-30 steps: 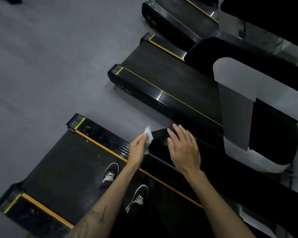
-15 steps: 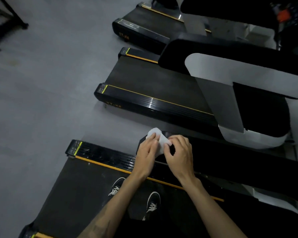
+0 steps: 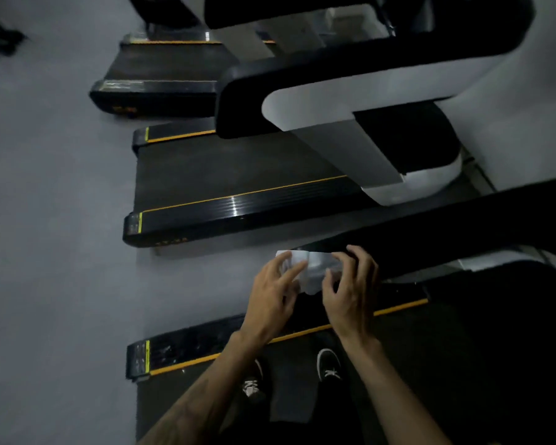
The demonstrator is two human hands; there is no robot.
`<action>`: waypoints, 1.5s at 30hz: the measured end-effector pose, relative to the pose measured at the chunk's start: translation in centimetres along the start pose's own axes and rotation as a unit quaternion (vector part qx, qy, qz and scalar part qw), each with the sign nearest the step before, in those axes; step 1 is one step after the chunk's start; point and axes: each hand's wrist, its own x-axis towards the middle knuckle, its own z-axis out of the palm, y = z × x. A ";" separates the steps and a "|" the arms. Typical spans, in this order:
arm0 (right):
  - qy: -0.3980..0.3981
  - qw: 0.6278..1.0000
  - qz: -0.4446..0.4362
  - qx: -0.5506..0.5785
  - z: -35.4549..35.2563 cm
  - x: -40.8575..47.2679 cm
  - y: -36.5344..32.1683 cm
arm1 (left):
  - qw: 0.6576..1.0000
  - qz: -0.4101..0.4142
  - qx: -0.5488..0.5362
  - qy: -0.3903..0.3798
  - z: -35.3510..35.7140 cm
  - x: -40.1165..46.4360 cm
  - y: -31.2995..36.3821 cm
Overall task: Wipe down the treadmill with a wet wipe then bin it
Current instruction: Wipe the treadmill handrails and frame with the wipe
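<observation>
I stand on the black belt of a treadmill with yellow-edged side rails. Its black handrail runs from the centre up to the right. A white wet wipe is spread between both hands at the handrail's near end. My left hand pinches its left side and my right hand holds its right side, fingers over the rail. Part of the wipe is hidden behind my fingers.
Two more treadmills lie parallel further away, the nearer one with a large white and black console arm. Grey floor fills the left side. My two black shoes stand on the belt.
The wipe went from bunched in my left hand to held by both hands and now spread wider between them. The view has swung, so the treadmills sit more level in frame.
</observation>
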 end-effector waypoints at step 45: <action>0.219 0.762 0.431 0.431 14.8 -6.9 -14.0 | 0.868 0.430 0.021 -0.246 -3.1 11.1 -3.7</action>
